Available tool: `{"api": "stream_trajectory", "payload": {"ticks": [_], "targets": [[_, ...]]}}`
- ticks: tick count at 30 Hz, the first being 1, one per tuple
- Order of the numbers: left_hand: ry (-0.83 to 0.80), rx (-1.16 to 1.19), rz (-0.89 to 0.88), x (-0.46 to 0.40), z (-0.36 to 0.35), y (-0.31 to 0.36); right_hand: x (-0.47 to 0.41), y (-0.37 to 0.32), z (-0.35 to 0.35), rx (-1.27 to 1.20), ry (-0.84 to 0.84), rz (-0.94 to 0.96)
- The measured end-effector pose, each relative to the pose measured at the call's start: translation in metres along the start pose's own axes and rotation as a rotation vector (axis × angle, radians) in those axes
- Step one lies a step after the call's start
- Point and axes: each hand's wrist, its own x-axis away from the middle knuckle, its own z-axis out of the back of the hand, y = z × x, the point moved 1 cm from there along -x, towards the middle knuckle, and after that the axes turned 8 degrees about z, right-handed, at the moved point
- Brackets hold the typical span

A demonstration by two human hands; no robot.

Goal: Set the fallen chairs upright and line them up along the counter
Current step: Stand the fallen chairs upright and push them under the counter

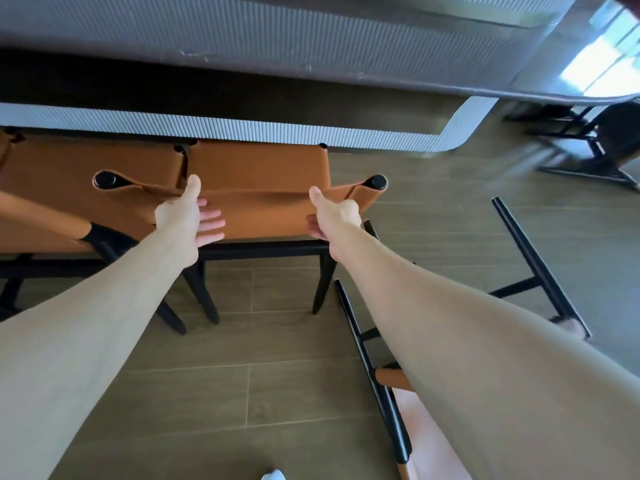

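A wood-look plank floor (284,393) carries everything here. At twelve o'clock the ribbed base of the counter (242,131) meets it, curving away toward one o'clock. An upright tan chair (256,174) stands on black legs just in front of the counter at the centre, with a second upright chair (69,174) touching or just beside it at nine o'clock. A fallen chair (381,393) lies on the planks from four to five o'clock, its black legs pointing up toward three o'clock. A dark chair (595,147), blurred, sits on the floor at two o'clock.
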Motion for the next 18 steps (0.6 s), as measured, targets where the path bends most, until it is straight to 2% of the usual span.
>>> {"api": "stream_trajectory", "payload": {"ticks": [6,11,18], "targets": [[-0.364,-0.243,-0.229,0.095,-0.081,-0.021,0.048,0.013,0.09,-0.057,-0.015,0.162],[-0.614,-0.349,-0.252,0.201,-0.15,-0.097,0.116,0.049,0.197,-0.032,-0.048,0.255],[-0.689,-0.298,-0.224,0.341,-0.205,-0.231,0.203,0.145,0.418,-0.206,0.189,0.229]]}}
